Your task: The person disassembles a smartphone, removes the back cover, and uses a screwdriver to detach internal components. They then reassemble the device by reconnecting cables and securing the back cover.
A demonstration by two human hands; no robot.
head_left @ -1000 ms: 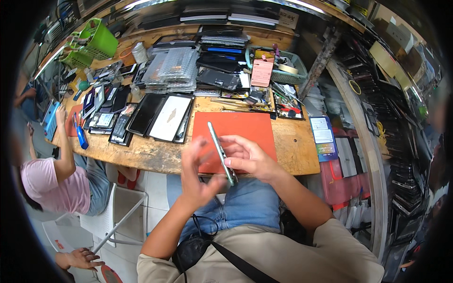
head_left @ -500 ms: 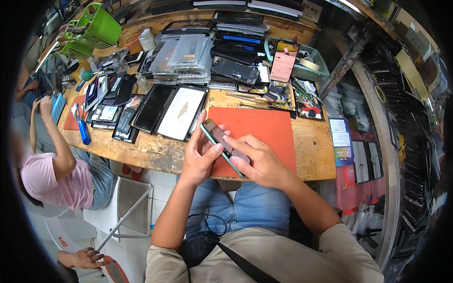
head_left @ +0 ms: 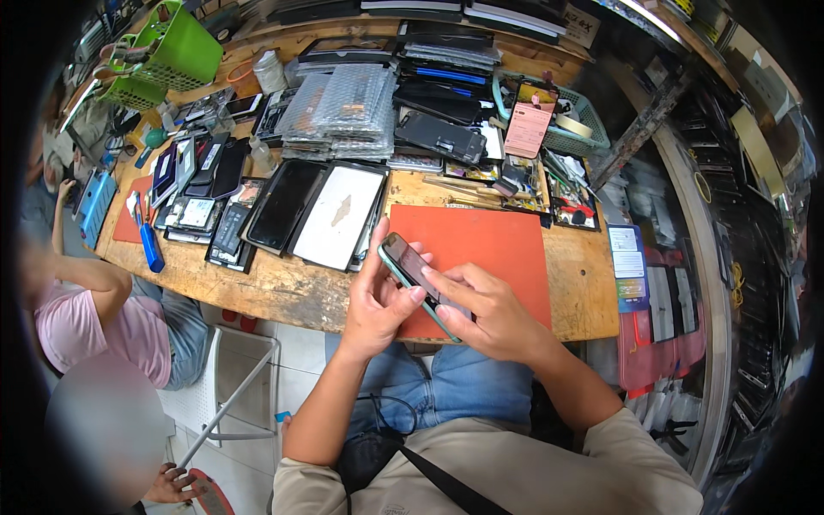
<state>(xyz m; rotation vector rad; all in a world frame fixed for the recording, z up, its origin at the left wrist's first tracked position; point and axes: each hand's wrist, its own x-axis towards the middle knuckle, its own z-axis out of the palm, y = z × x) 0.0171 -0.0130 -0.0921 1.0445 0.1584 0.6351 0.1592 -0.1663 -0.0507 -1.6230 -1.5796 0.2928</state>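
A smartphone (head_left: 407, 260) in a teal case is tilted above the near part of an orange-red mat (head_left: 498, 236). My left hand (head_left: 375, 307) holds it, its thumb along the near edge and its fingers behind the far side. My right hand (head_left: 498, 315) reaches over the phone from the right. Its index finger touches the screen, the thumb lies apart near the lower end, and the other fingers are curled. The right hand covers part of the screen, and I cannot make out what is displayed.
Phones and phone parts (head_left: 227, 227) fill the table's left side. Behind them stand bubble-wrapped stacks (head_left: 348, 107). A phone with a lit screen (head_left: 530, 120) leans against a teal basket (head_left: 584, 133). Other people sit and stand at left, near a white folding chair (head_left: 219, 386).
The view has shifted slightly, so the table sits a little lower and farther right. The right index finger remains on the phone screen. At lower left, another person's head has come into view.
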